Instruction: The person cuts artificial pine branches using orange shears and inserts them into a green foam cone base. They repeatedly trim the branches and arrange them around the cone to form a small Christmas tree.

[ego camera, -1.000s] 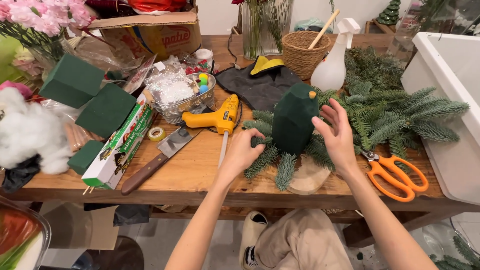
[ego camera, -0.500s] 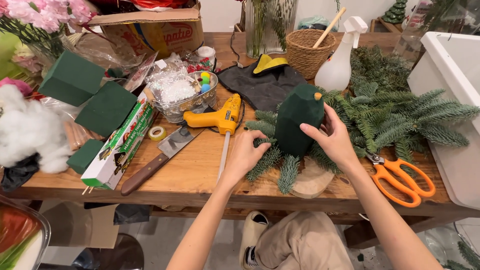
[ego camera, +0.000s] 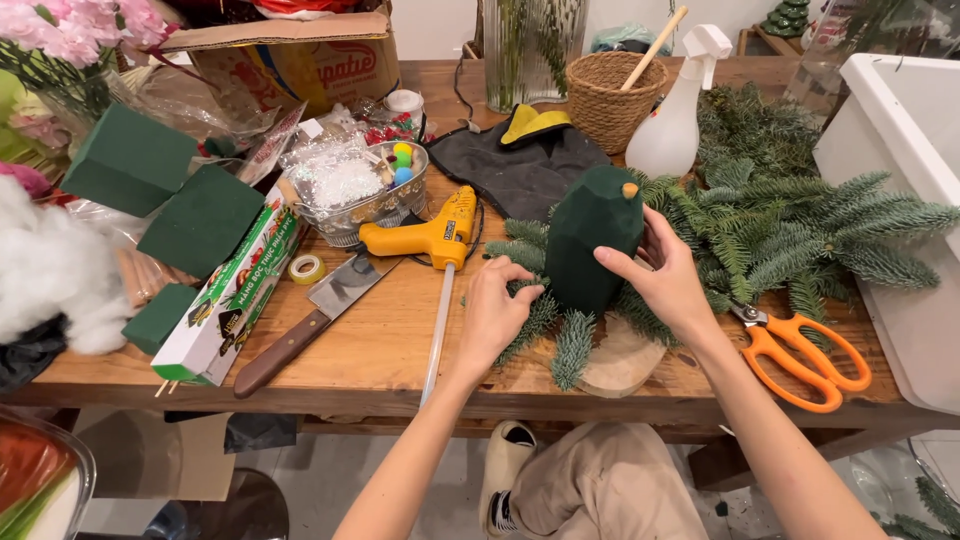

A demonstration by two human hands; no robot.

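Fingers [ego camera: 625, 268] of the right hand [ego camera: 665, 280] curl half-closed around the dark green foam cone [ego camera: 592, 240] standing on the wooden table [ego camera: 380, 350], left hand [ego camera: 495, 312] loosely closed on a fir sprig [ego camera: 528, 318] at its base, mid-insertion by the look of it, next sprig wants firm pushing in.
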